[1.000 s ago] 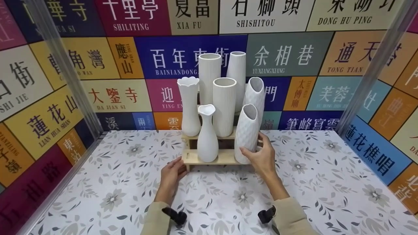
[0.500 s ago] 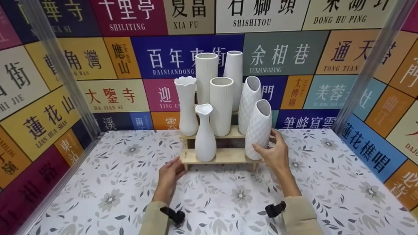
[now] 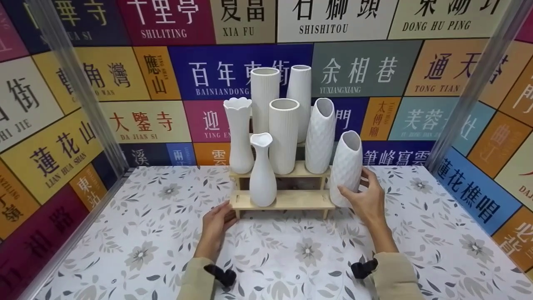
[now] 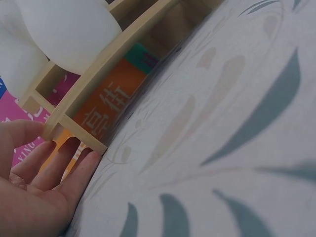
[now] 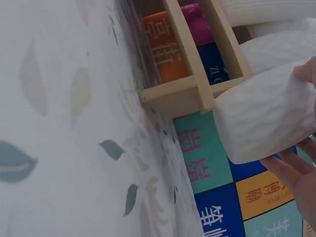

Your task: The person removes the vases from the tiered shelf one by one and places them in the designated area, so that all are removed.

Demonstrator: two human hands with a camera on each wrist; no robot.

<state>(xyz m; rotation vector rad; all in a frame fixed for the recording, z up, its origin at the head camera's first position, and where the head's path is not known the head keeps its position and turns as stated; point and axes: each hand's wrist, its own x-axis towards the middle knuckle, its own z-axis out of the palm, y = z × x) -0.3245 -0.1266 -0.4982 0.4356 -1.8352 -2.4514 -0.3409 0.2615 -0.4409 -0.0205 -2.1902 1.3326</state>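
- Right hand (image 3: 368,200) has the textured slant-mouth vase (image 3: 346,171), right of centre in the frame, thumb on the near side and fingers wrapped behind, so the fingers are only as wide as its body
- It's held low down, probably because the weight sits there and the cut rim stays untouched; the vase leans a bit and the right wrist view shows its base hanging free of the worktop (image 3: 308,233)
- Left hand (image 3: 216,218) is at the left front corner of the wooden stand (image 3: 300,200), fingers and thumb drawn in around the board end and leg, looks like a steadying hold to me, can't tell how tight
- Narrow-necked vase (image 3: 263,179) stands upright toward the left of the lowest step, the rest of that board bare
- Next step up is tighter: scalloped vase (image 3: 239,137) at the left, ribbed vase (image 3: 284,137) mid, another slanted vase (image 3: 320,141) near the right end
- Watch the stand's right edge: the held vase is just beside that board end, can't tell if they touch
- Plenty of worktop at lower right and lower centre, but the printed backdrop (image 3: 362,68) closes things off behind
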